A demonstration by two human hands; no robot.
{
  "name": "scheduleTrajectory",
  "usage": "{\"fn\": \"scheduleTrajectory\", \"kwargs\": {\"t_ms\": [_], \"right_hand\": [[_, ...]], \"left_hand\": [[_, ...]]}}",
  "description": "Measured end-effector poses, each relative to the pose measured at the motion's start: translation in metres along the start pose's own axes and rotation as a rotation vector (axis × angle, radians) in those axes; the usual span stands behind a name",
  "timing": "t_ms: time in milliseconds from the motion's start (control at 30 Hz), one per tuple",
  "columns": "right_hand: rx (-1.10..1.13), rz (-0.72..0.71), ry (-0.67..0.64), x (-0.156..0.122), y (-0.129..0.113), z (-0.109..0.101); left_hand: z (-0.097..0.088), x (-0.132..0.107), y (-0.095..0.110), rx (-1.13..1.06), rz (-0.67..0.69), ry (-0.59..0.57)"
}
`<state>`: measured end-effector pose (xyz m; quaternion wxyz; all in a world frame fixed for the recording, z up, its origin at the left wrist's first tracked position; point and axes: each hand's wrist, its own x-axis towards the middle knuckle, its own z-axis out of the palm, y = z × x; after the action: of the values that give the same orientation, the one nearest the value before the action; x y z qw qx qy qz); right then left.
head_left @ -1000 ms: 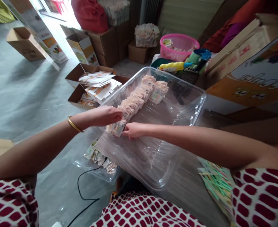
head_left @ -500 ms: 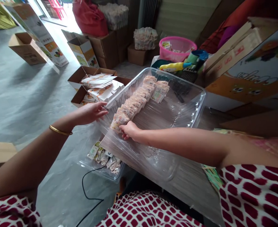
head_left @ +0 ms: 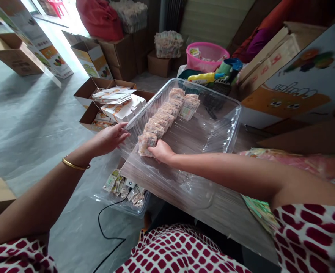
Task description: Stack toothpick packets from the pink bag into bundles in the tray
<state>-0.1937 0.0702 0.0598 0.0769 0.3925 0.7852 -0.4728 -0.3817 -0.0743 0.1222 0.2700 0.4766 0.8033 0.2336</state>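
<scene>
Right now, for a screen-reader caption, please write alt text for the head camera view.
The right hand rests on the near end of a long row of small sachets inside a clear plastic tray; the left hand, wearing a gold bangle, sits beside its rim. Open cardboard boxes of printed cards stand beyond.

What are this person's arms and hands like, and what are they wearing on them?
The left hand and right hand are bare, with no gloves. A thin gold bangle circles the left wrist. The arms are bare below the short sleeves of a white garment printed with dark red rounded shapes.
</scene>
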Motion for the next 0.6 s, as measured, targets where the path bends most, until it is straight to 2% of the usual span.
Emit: {"fn": "scheduleTrajectory", "kwargs": {"t_ms": [133, 267, 400, 500, 600], "right_hand": [[0.028, 0.029, -0.014, 0.001, -0.002, 0.005], [0.171, 0.084, -0.105, -0.001, -0.012, 0.015], [0.214, 0.079, -0.115, -0.017, -0.004, -0.005], [0.073, 0.122, -0.113, -0.023, 0.006, -0.027], [-0.067, 0.123, -0.174, -0.018, 0.004, -0.032]], "left_hand": [[0.000, 0.000, -0.001, 0.035, 0.038, 0.009], [0.002, -0.002, -0.001, -0.017, 0.043, 0.030], [0.004, -0.003, -0.003, -0.050, 0.035, 0.049], [0.005, -0.003, -0.004, -0.046, 0.042, 0.057], [0.006, -0.003, -0.005, -0.070, 0.045, 0.060]]}}
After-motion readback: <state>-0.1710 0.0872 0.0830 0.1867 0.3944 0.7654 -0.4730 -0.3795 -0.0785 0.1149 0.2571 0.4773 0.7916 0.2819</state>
